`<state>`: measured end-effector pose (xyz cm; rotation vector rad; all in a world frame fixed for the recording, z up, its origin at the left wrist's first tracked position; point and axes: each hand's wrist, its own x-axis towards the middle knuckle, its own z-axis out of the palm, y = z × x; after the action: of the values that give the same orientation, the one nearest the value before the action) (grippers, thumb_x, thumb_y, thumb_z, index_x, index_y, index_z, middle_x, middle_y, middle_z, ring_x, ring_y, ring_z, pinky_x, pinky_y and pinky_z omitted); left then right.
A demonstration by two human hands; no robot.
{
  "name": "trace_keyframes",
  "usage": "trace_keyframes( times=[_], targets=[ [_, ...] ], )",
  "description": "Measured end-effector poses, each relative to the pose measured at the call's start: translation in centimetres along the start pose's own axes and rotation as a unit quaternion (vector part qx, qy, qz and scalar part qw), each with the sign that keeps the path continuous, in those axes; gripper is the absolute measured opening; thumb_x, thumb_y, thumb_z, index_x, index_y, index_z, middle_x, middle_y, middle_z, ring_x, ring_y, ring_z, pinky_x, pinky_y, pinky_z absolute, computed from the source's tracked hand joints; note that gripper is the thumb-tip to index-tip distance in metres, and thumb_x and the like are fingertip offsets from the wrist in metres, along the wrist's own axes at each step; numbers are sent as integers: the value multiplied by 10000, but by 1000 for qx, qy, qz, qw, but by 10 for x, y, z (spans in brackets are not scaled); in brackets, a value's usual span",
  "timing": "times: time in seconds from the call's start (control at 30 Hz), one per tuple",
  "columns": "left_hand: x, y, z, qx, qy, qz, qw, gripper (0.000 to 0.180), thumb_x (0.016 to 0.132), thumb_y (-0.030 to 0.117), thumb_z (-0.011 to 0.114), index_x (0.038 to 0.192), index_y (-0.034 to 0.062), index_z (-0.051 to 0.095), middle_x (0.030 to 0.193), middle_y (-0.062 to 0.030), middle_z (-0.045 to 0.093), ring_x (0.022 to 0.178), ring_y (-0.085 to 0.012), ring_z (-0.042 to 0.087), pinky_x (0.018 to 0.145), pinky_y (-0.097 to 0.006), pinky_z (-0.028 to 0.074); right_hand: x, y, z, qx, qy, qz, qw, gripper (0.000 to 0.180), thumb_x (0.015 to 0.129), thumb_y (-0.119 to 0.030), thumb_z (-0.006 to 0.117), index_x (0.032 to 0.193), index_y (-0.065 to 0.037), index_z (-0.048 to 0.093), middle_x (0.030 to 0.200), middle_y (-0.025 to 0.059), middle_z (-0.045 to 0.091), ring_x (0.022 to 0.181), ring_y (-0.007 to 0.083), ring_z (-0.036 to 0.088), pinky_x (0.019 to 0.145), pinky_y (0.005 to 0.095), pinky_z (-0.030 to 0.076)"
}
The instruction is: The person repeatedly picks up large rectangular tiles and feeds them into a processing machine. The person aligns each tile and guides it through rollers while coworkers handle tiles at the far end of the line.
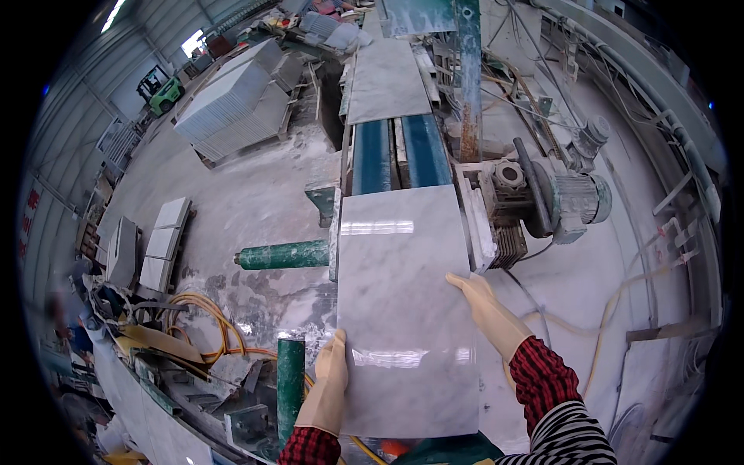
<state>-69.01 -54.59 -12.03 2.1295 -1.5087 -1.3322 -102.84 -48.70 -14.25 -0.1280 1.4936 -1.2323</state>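
Observation:
A polished pale grey marble slab [403,294] lies lengthwise in front of me, its far end on a conveyor with two blue belts [422,147]. Both of my hands wear cream rubber gloves. At the slab's near left edge, my left hand [331,380] is closed, its fingers wrapped along the side. My right hand [484,306] grips the right edge farther up, with a fingertip or thumb over the top face; its other fingers are partly hidden. Another marble slab [390,77] rests farther along the conveyor.
An electric motor [570,203] sits right of the conveyor. Green rollers [283,256] stick out on the left. Stacked slabs [232,101] stand at the far left, with a green forklift [164,93] beyond. Yellow hoses [221,329] coil on the floor; a rusty post [470,85] rises beside the belts.

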Motion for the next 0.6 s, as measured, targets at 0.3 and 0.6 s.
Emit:
trace_keyframes(
  times=[0.3, 0.6],
  targets=[
    [35, 0, 0, -56, -20, -74, 996, 991, 977, 773, 516, 1515, -59, 547, 1531, -223, 585, 1391, -307, 573, 1170, -378, 419, -52, 97, -45, 145, -109, 140, 973, 505, 1145, -381, 454, 1513, -52, 559, 1481, 136, 631, 1378, 265, 585, 1110, 403, 491],
    [55, -24, -10, -208, -185, -39, 960, 838, 1035, 623, 543, 1508, -69, 538, 1509, -209, 598, 1337, -292, 609, 1145, -394, 462, -180, 263, -48, -56, 129, 48, 989, 523, 1118, -439, 570, 1252, 55, 678, 987, 97, 705, 996, 194, 656, 908, 317, 498]
  ],
)
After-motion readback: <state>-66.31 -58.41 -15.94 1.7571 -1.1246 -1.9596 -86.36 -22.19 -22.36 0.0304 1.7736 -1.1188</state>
